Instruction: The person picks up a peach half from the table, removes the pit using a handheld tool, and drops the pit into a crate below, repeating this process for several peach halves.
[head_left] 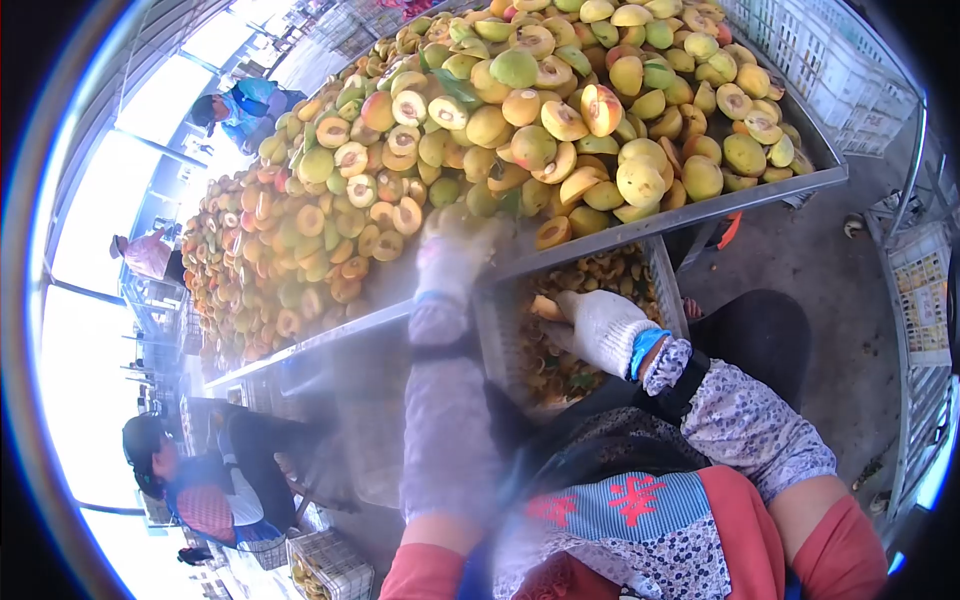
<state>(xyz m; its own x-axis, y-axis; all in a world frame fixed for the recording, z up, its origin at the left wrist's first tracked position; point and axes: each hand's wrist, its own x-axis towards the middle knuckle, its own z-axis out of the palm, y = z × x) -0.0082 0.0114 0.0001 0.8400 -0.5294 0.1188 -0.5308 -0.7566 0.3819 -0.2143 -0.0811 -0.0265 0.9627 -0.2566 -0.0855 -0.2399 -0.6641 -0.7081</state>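
Observation:
My left hand [455, 248], in a whitish glove, reaches over the metal edge of the table to the halved peaches [400, 140] heaped there. Haze and blur hide its fingers. Lower and to the right, my right hand [605, 330] is in a white knitted glove, its fingers curled in. A small orange-tan piece [547, 308] shows at its fingertips; I cannot tell what it is. Beneath this hand is a crate [665, 285] of peach scraps [625, 270], standing against the table's side. Patterned sleeve covers reach up both forearms.
The peach heap fills the metal-rimmed table [740, 198]. White plastic crates [830, 80] stack at the far right, with another crate [920, 290] lower down. A seated person [215, 480] works at the left; two more people [245, 108] are farther back. A crate [335, 565] sits on the floor.

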